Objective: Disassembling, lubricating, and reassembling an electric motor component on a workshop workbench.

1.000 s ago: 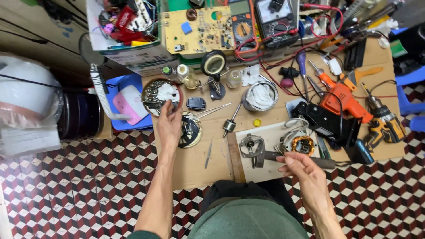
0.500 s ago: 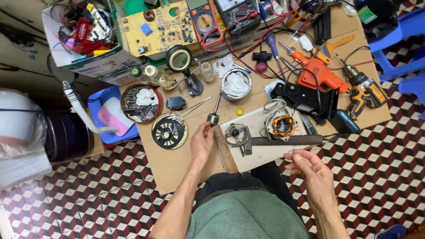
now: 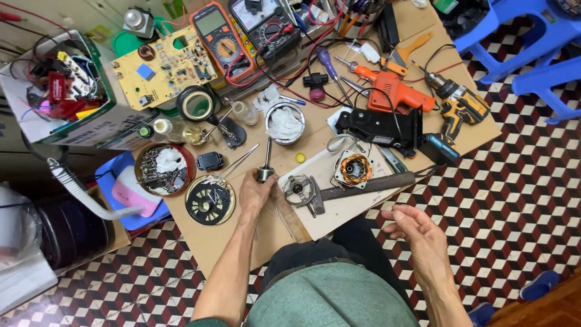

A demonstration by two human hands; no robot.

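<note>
Now the motor shaft (image 3: pixel 266 163) stands pinched in the left hand (image 3: pixel 255 195) fingers (image 3: pixel 261 180).

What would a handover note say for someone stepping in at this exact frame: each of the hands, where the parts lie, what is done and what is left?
Left hand: closed on the rotor shaft, its lower end resting on the workbench.
Right hand: empty, fingers loosely curled, off the bench's near edge.
Parts: motor end bracket and copper-wound stator lie apart on the white board, with a long metal file between them. Black fan disc sits left of the hand, beside a round tin of small parts.
Done: motor lies in separate pieces.
Left: rotor, bracket and stator are not joined.
</note>
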